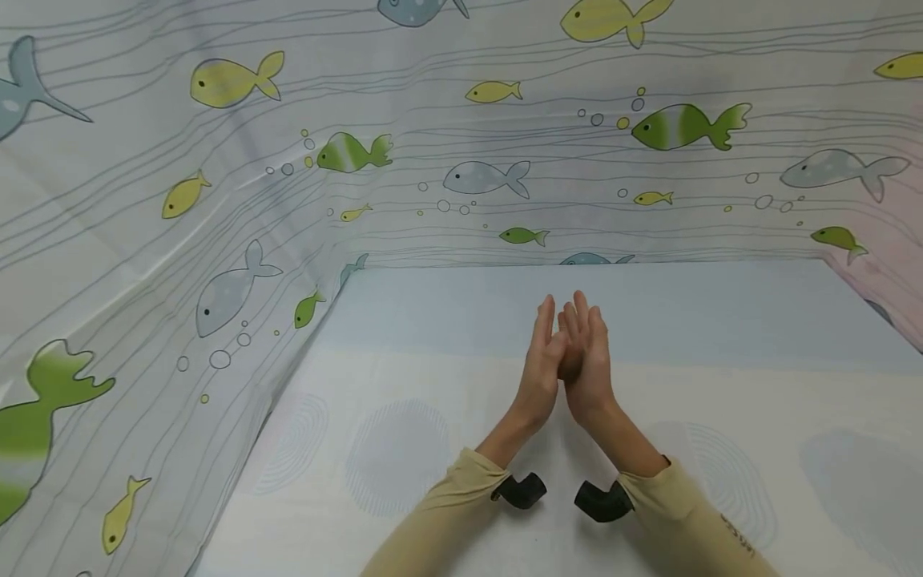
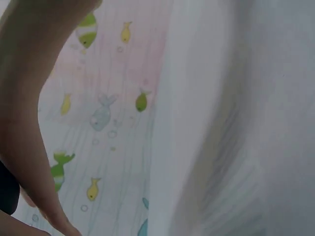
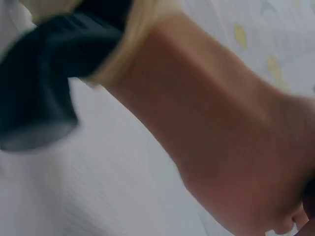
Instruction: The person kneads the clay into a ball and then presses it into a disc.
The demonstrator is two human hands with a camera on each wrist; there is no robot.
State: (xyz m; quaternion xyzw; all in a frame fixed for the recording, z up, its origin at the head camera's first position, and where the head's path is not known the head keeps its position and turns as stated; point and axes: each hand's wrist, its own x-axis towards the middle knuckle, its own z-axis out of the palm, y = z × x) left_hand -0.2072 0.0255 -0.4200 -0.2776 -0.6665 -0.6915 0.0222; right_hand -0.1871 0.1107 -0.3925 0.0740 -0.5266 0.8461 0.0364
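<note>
While the two hands meet in the middle of the head view, nothing else sits on the bench (image 1: 404,449) at all. On the far left, the fish curtain (image 1: 216,184) hangs as a wall and runs along the top of the frame too. The left hand (image 1: 539,370) stands on its edge with fingers straight, pressed palm to palm against the right hand (image 1: 587,365), whose fingers are straight too. Something small and dark shows between the palms, but I cannot tell if it is a thing or just shadow. Both hands look released, not grasping anything. Lower down, a yellow sleeve (image 1: 447,513) covers each arm, with a black wrist camera (image 1: 521,490) beside it. To me, no work looks begun; all of it seems left to do.
</note>
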